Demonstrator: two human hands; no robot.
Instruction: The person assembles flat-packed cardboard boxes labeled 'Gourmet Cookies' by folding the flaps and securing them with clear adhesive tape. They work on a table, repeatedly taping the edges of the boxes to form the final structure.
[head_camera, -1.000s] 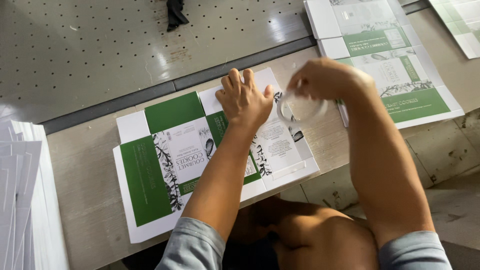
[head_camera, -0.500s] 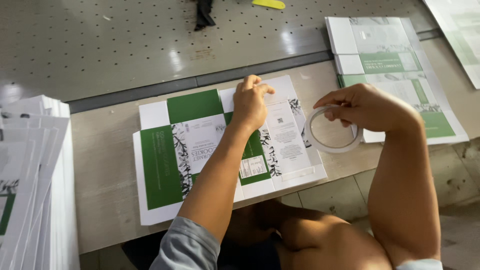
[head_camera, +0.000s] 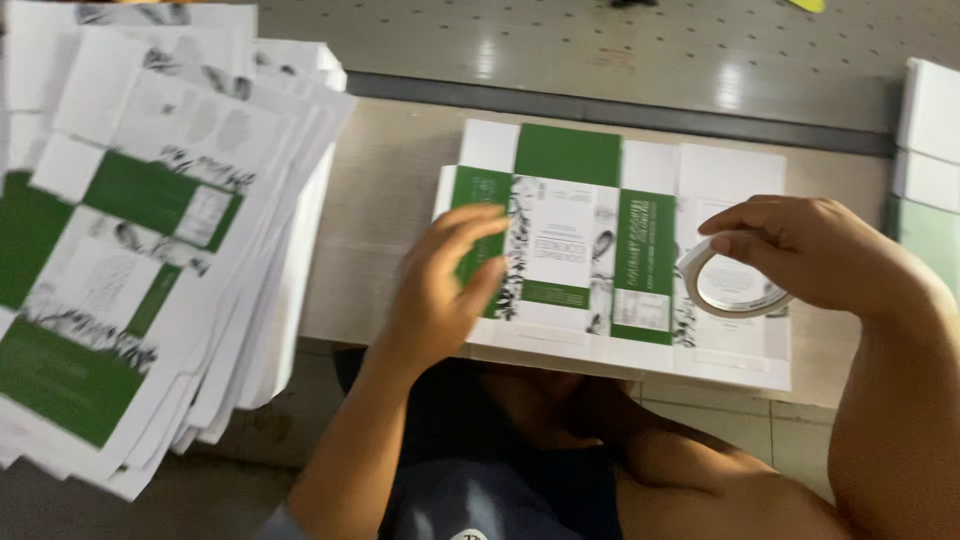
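Note:
A flat green-and-white printed carton blank lies on the beige table in front of me. My left hand hovers over its left edge with fingers loosely curled and apart, holding nothing. My right hand is over the blank's right side, gripping a white roll of tape by its rim.
A fanned stack of the same printed blanks fills the left side. More white and green sheets sit at the right edge. A grey perforated metal surface lies beyond the beige table. My knees are below the table edge.
The view has swung left, bringing the left stack into sight. My left hand has lifted off the blank's middle and moved to its left edge. My right hand still holds the tape roll.

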